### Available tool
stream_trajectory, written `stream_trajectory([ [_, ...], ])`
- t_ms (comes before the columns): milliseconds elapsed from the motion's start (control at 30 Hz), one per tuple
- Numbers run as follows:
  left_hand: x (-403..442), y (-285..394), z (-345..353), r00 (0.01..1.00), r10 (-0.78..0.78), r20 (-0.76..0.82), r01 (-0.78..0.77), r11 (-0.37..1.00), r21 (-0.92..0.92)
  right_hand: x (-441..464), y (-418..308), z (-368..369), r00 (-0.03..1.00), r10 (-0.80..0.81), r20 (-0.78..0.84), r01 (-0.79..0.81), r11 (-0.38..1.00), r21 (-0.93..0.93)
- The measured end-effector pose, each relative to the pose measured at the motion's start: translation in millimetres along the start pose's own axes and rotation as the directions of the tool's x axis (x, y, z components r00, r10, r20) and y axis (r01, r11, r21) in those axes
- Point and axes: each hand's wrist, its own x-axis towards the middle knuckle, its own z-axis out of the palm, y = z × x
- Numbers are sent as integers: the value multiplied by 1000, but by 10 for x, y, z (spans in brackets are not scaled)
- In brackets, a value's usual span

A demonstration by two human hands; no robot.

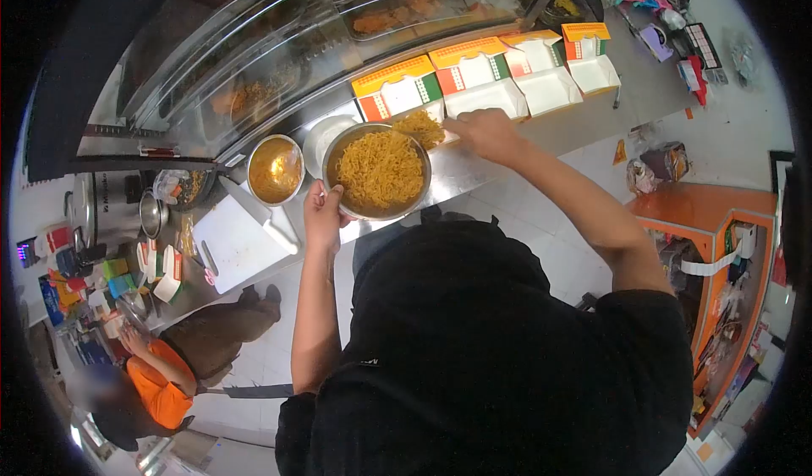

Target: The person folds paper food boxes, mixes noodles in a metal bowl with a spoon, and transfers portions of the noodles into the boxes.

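Note:
My left hand [322,215] grips the near-left rim of a round metal bowl [374,214], tilted toward the boxes. Yellow noodles [378,170] fill the bowl. My right hand [489,135] is closed around the handle of a serving utensil; noodles cover its head, so its kind is hidden. This clump of noodles [419,129] is at the bowl's far-right rim, beside the nearest open takeaway box [396,99]. Further open boxes, a wide one [484,95] among them, stand in a row to the right with orange lids raised.
A metal pot [253,171] of yellowish liquid stands left of the bowl. A white cutting board [241,252] carries a large knife [275,235]. The glass display case [313,78] borders the counter's far side. A person in an orange shirt [161,383] works at lower left.

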Motion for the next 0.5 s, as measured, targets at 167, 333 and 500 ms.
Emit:
stream_trajectory([
  [167,25,1,-95,999,-10,32,7,996,88,38,-17,18,1000,1,-7,-1,999,44],
  [333,-5,140,-15,1000,-4,23,1,992,124,57,60,47,998,57,29,-58,998,32],
  [500,38,152,-2,1000,-2,29,-2,990,140,47,-27,87,1000,-11,-5,12,994,107],
])
